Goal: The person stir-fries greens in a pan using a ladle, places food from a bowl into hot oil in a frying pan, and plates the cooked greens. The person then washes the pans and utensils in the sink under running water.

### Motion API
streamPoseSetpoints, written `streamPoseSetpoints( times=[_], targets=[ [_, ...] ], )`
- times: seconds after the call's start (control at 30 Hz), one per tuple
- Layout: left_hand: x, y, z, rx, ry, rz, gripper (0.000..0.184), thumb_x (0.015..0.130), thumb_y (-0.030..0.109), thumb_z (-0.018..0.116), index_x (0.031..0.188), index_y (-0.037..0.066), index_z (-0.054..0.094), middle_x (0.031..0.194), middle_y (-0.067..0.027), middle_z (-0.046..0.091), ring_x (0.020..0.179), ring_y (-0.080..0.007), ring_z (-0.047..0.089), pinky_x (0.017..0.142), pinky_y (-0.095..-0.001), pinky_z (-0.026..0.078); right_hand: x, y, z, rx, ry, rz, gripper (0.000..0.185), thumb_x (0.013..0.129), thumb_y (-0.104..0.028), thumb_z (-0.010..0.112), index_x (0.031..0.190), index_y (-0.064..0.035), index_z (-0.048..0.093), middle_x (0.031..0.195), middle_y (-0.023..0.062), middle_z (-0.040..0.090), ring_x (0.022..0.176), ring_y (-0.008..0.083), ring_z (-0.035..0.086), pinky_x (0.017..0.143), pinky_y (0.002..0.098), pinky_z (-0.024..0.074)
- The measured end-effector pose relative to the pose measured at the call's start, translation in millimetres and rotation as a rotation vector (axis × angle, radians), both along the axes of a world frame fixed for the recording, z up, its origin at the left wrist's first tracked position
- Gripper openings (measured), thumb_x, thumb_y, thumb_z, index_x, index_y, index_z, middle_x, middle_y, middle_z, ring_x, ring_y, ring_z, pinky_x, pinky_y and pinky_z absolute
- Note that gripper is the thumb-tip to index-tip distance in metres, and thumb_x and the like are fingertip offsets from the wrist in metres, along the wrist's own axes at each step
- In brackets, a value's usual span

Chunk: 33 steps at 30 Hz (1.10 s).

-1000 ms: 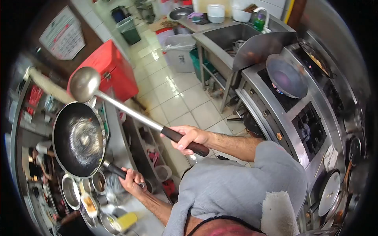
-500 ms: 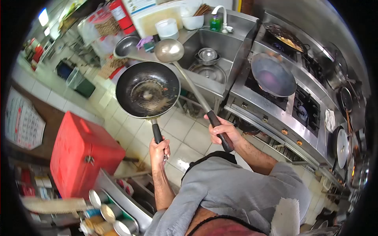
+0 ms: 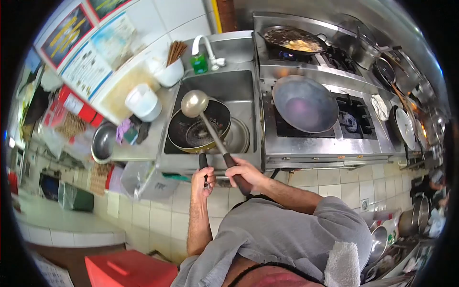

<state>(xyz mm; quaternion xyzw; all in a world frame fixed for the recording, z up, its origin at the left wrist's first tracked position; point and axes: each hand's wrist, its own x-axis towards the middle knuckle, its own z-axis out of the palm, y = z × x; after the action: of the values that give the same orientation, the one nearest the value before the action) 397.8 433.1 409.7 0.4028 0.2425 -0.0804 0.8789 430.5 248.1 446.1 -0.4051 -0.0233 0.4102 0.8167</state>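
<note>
Held over the sink [image 3: 245,86] is a black frying pan [image 3: 181,128] with food residue on its inner surface. My left hand [image 3: 203,182] is closed around the pan's black handle. My right hand [image 3: 246,175] grips the dark handle of a long metal ladle [image 3: 195,104]. The ladle's round bowl overlaps the far side of the pan in view; whether they touch I cannot tell. Partly hidden behind the pan, a round metal dish [image 3: 237,136] lies in the sink.
Right of the sink, a large wok [image 3: 306,104] sits on the stove [image 3: 306,146], with a pan of frying food [image 3: 294,40] behind it. A white faucet [image 3: 205,48], green soap bottle [image 3: 199,63], white tub [image 3: 143,103] and metal bowl [image 3: 103,142] stand around the sink.
My view has turned right, toward the sink and stove. Both hands have carried the frying pan and ladle from above the floor to over the sink, and the ladle now crosses the pan.
</note>
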Motion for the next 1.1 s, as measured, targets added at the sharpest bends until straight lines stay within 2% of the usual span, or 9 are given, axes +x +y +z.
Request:
streamPoseSetpoints(
  times=[0.33, 0.4, 0.43, 0.53, 0.63, 0.73, 0.8, 0.9, 1.1],
  targets=[
    [148.1, 77.3, -68.0, 0.010, 0.170, -0.084, 0.018, 0.076, 0.009, 0.049, 0.059, 0.013, 0.046, 0.052, 0.0048, 0.043, 0.040, -0.0043, 0.039, 0.035, -0.0166, 0.033, 105.9, 98.2, -45.9, -0.329, -0.168, -0.092, 0.040, 0.086, -0.044, 0.048, 0.092, -0.0056, 0.056, 0.072, 0.0033, 0.058, 0.051, 0.0103, 0.052, 0.042, 0.0252, 0.0403],
    [175.9, 119.3, -113.2, -0.213, 0.054, -0.255, 0.012, 0.082, 0.016, 0.049, 0.081, 0.006, 0.054, 0.066, -0.0028, 0.053, 0.057, -0.0127, 0.054, 0.045, -0.0248, 0.045, 131.3, 109.8, -65.8, -0.527, -0.229, -0.270, 0.037, 0.085, -0.040, 0.053, 0.094, -0.0050, 0.058, 0.071, 0.0041, 0.058, 0.050, 0.0105, 0.053, 0.042, 0.0247, 0.0410],
    [187.7, 133.8, -127.6, -0.493, -0.036, -0.376, 0.013, 0.083, 0.015, 0.047, 0.081, 0.004, 0.054, 0.064, -0.0036, 0.052, 0.054, -0.0130, 0.052, 0.043, -0.0244, 0.043, 144.8, 112.6, -84.6, -0.589, -0.246, -0.319, 0.039, 0.082, -0.040, 0.056, 0.097, -0.0038, 0.058, 0.074, 0.0063, 0.059, 0.054, 0.0150, 0.056, 0.045, 0.0270, 0.0435],
    [211.1, 157.2, -132.0, -0.325, 0.029, -0.345, 0.013, 0.084, 0.015, 0.046, 0.079, 0.005, 0.053, 0.060, -0.0025, 0.050, 0.047, -0.0130, 0.047, 0.041, -0.0231, 0.039, 193.5, 107.4, -185.5, -1.063, -0.477, -0.357, 0.041, 0.075, -0.030, 0.063, 0.104, -0.0004, 0.058, 0.091, 0.0142, 0.063, 0.079, 0.0270, 0.062, 0.067, 0.0354, 0.0494],
    [234.6, 185.0, -147.2, -0.869, 0.090, -0.547, 0.015, 0.085, 0.018, 0.049, 0.077, 0.006, 0.051, 0.059, 0.0004, 0.047, 0.039, -0.0121, 0.039, 0.040, -0.0222, 0.035, 214.9, 108.3, -239.2, -1.361, -0.498, -0.231, 0.038, 0.073, -0.023, 0.063, 0.102, 0.0005, 0.060, 0.105, 0.0170, 0.059, 0.098, 0.0289, 0.057, 0.084, 0.0365, 0.0444],
    [261.5, 187.8, -148.2, -0.581, 0.093, -0.611, 0.016, 0.084, 0.022, 0.053, 0.077, 0.007, 0.051, 0.059, 0.0014, 0.047, 0.039, -0.0098, 0.039, 0.038, -0.0219, 0.034, 244.3, 117.7, -278.8, -1.495, -0.683, 0.160, 0.039, 0.075, -0.023, 0.063, 0.103, 0.0029, 0.059, 0.103, 0.0209, 0.059, 0.096, 0.0299, 0.057, 0.082, 0.0365, 0.0456],
    [262.7, 183.1, -137.4, -0.105, 0.284, -0.532, 0.021, 0.084, 0.024, 0.056, 0.069, 0.011, 0.049, 0.052, 0.0011, 0.043, 0.040, -0.0101, 0.042, 0.034, -0.0237, 0.032, 242.4, 141.6, -228.8, -1.539, -0.453, 0.307, 0.040, 0.073, -0.024, 0.063, 0.104, 0.0018, 0.059, 0.106, 0.0204, 0.058, 0.100, 0.0310, 0.055, 0.090, 0.0374, 0.0412],
    [252.6, 185.5, -136.6, 0.291, 0.264, -0.553, 0.017, 0.082, 0.022, 0.059, 0.081, 0.009, 0.050, 0.057, 0.0007, 0.046, 0.041, -0.0099, 0.043, 0.035, -0.0238, 0.033, 253.4, 159.4, -323.5, -1.644, -0.462, 0.072, 0.046, 0.073, -0.026, 0.063, 0.109, 0.0004, 0.055, 0.109, 0.0207, 0.056, 0.103, 0.0323, 0.053, 0.092, 0.0392, 0.0394],
    [233.6, 186.5, -137.9, 0.606, 0.134, -0.507, 0.025, 0.080, 0.018, 0.064, 0.098, 0.007, 0.050, 0.060, 0.0015, 0.047, 0.041, -0.0075, 0.041, 0.034, -0.0221, 0.030, 268.4, 159.1, -326.7, -1.352, -0.250, 0.193, 0.048, 0.074, -0.029, 0.062, 0.113, -0.0025, 0.055, 0.113, 0.0219, 0.054, 0.104, 0.0333, 0.052, 0.089, 0.0401, 0.0407]
  ],
)
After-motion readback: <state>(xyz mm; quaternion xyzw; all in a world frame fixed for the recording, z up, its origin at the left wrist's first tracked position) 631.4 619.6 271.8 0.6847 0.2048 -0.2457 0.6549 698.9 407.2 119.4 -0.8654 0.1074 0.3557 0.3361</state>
